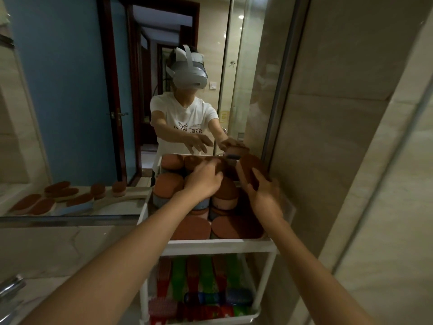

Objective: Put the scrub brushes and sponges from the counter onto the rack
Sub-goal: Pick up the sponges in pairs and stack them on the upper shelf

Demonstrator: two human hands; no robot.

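A white rack (220,245) stands against the mirror on the right. Its top shelf is packed with brown-topped sponges (191,227), stacked in layers. Red and green scrub brushes (194,280) fill the lower shelf. My left hand (203,181) hovers over the back sponges with its fingers spread and holds nothing. At the rack's back right corner my right hand (264,195) grips a brown sponge (247,168) that stands on edge against the mirror. Several more sponges and wooden-handled brushes (70,198) lie on the ledge along the mirror at the left.
The mirror (70,90) shows the person's reflection, with a headset on. A marble wall (339,137) closes in tight on the rack's right side. The marble counter (58,249) runs to the left, and a chrome faucet (10,289) sits at the bottom left.
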